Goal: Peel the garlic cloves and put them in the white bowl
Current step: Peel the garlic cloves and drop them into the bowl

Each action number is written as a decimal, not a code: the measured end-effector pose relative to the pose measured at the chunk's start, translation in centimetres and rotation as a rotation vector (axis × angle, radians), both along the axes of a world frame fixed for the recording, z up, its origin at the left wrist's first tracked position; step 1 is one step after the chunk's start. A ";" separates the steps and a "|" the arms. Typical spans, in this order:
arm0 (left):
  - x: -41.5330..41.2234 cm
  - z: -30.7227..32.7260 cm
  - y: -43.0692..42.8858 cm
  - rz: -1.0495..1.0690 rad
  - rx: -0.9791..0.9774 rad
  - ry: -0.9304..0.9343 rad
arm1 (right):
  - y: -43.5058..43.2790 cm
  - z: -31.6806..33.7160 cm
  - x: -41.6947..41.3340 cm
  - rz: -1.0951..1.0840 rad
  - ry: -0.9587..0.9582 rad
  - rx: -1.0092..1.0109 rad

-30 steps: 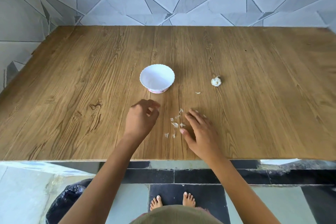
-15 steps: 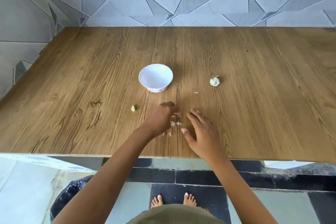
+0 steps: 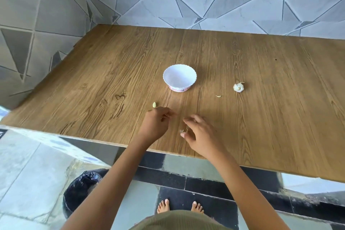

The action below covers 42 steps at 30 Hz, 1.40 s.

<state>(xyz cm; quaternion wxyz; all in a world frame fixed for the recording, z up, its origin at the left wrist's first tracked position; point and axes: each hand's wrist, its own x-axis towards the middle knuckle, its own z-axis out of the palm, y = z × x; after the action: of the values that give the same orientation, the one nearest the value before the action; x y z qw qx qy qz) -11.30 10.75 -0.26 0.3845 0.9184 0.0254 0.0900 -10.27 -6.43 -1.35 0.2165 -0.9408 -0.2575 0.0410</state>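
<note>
The white bowl point(image 3: 179, 78) stands mid-table with nothing visible inside. A partly broken garlic bulb point(image 3: 238, 87) lies to its right. One peeled, yellowish clove point(image 3: 154, 104) rests on the wood left of and nearer than the bowl. Just below that clove, my left hand point(image 3: 156, 123) has its fingers curled and seems to pinch thin garlic skins at the fingertips. My right hand point(image 3: 199, 134) lies beside it with relaxed, spread fingers on the table. A few skin scraps point(image 3: 182, 131) sit by its thumb.
The wooden table point(image 3: 270, 117) meets a tiled wall at the back and left. A small skin piece point(image 3: 218, 96) lies between bowl and bulb. Under the table's near edge stands a bin with a black bag point(image 3: 82, 188), and my bare feet are on the floor.
My left hand left the peeled clove on the table, moved right onto the skin scraps and curled over them. Fewer scraps show on the wood. My right hand stayed put.
</note>
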 end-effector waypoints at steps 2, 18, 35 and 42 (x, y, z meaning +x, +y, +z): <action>-0.4 -0.3 0.2 0.002 -0.017 -0.017 | 0.6 -0.2 -0.6 0.008 -0.016 -0.001; -2.4 0.0 0.3 0.137 -0.578 0.193 | 1.0 -1.5 -1.6 0.037 -0.197 0.066; -0.8 1.2 -1.1 0.309 -1.934 0.503 | 6.7 1.1 -1.6 -0.016 -0.244 0.522; -0.1 0.8 -0.7 0.344 -1.932 0.507 | 6.9 0.6 -1.4 0.072 -0.363 0.378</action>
<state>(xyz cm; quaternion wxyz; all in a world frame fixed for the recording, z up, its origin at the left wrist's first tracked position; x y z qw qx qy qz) -11.39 10.05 0.55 0.9278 0.1904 0.3003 -0.1127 -11.70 0.45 -0.79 0.3372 -0.8658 -0.3287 -0.1693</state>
